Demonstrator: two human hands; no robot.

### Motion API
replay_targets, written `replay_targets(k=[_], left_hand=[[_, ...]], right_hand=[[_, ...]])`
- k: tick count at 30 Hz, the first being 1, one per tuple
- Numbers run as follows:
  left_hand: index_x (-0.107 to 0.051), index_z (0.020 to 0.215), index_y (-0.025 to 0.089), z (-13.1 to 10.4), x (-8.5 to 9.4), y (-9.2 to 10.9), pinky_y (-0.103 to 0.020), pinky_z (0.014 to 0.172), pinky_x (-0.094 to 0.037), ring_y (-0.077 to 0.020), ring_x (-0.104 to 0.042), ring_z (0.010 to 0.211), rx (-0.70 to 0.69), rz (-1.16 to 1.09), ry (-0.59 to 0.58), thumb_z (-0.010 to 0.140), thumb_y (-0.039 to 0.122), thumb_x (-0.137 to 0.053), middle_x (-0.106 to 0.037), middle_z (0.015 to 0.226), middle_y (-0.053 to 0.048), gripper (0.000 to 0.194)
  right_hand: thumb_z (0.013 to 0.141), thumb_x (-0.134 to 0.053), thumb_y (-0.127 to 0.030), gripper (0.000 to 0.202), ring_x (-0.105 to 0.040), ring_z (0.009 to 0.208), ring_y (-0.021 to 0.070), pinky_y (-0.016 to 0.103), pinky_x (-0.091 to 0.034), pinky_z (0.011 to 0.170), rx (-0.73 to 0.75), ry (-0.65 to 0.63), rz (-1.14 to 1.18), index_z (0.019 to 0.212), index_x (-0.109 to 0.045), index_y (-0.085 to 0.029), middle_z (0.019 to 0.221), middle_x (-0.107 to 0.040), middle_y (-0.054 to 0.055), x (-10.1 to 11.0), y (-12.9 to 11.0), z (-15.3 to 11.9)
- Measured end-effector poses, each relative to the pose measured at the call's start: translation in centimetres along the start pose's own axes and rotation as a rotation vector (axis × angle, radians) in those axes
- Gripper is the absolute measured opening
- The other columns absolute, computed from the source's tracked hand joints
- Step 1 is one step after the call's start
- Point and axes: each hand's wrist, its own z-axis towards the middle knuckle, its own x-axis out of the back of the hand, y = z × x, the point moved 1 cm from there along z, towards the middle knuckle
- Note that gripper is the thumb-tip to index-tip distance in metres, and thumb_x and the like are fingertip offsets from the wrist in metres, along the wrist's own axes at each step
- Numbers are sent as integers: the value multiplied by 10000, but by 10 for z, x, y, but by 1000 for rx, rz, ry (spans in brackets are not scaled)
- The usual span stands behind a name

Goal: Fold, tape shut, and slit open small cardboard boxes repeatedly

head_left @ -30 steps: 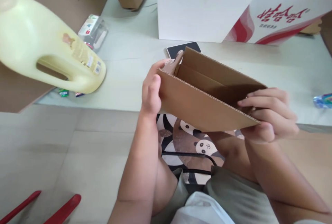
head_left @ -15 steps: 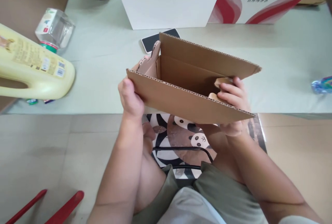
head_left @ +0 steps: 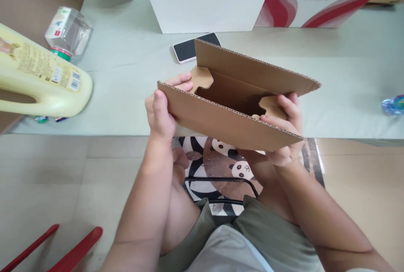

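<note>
A brown cardboard box (head_left: 227, 114) is held up, tilted, over the table's near edge. Its two long flaps stand open and its inside shows dark. My left hand (head_left: 160, 112) grips the left end, thumb on the near wall and fingers on the left short flap (head_left: 202, 77), which leans inward over the opening. At the other end my right hand (head_left: 288, 125) has its fingers on the right short flap (head_left: 274, 106), also bent inward. The undersides of the box are hidden.
Behind the box lies a phone (head_left: 186, 50) on the pale green table (head_left: 126, 74). White boxes (head_left: 205, 1) stand at the back. To the left are a yellow jug (head_left: 47, 78) and a clear bottle (head_left: 74, 32); a small blue wrapped item (head_left: 393, 105) lies at right.
The left short flap, upright before, is now folded inward under my left fingers. My right fingers have shifted on the right flap, pressing it flatter. The box stays nearly in place.
</note>
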Motion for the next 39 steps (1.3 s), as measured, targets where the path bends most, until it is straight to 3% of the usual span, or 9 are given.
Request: replay_targets(k=[7,13,19,21,24,27,30,34,39], left_hand=[[-811,923,225,0,5,-2,-457,970,-595,-277,-740,1045,1,22,-52,916,695,-541,-791,1053,-65,542],[-786,905,240,1,9,-5,-515,1073,-537,-332,-689,1205,25,46,-48,869,655,-638,-774,1090,-59,442],[-771,945,251,2,3,-1,-519,1198,-443,-343,-631,1310,-33,35,-86,847,659,-669,-752,1136,-72,432],[-770,990,266,2,0,-1,-515,1194,-452,-337,-636,1304,-42,59,-108,868,657,-643,-751,1161,-66,429],[-744,1104,307,3,-1,-2,-517,1167,-487,-344,-628,1324,-32,59,-147,848,685,-651,-727,1274,-51,466],[-698,1194,355,5,2,-4,-536,1224,-428,-366,-536,1431,34,-18,-203,766,678,-755,-654,1422,-19,539],[-668,1234,357,5,4,-5,-546,1296,-315,-382,-403,1529,125,-119,-257,743,594,-824,-592,1503,-15,567],[-655,1240,355,4,3,-5,-542,1316,-270,-386,-302,1577,181,-195,-259,734,503,-864,-558,1542,-21,567],[-635,1260,384,7,2,-6,-587,1290,-294,-365,-331,1568,171,-179,-251,798,485,-809,-610,1479,-12,504]], right_hand=[[956,-153,-697,685,-522,1367,358,642,-343,1199,50,41,3,1222,-656,-315,1269,-643,72,-4,6,7],[901,-269,-732,647,-505,1345,409,653,-336,1178,8,24,-38,1225,-617,-292,1219,-634,116,-5,5,4],[804,-446,-730,675,-416,1436,409,621,-375,1161,-86,374,25,1353,-547,-351,1467,-466,80,-16,-1,9],[800,-469,-752,765,-385,1479,422,633,-391,1148,-161,333,75,1477,-430,-397,1572,-385,67,-16,-2,10],[825,-450,-770,872,-329,1533,431,659,-378,1157,-233,132,130,1595,-210,-439,1653,-327,55,-9,-4,11],[853,-449,-725,867,-316,1546,409,657,-364,1172,-286,29,157,1615,-123,-468,1666,-330,26,-1,-7,13],[865,-460,-668,841,-388,1496,406,642,-417,1122,-293,21,205,1617,-137,-473,1653,-339,29,2,-9,17],[809,-512,-652,882,-400,1475,410,627,-464,1059,-237,81,251,1613,-210,-453,1595,-405,41,-2,-4,16],[752,-588,-588,664,-371,1493,397,621,-401,1146,-250,186,354,1385,-506,-404,1551,-458,44,-10,5,7]])
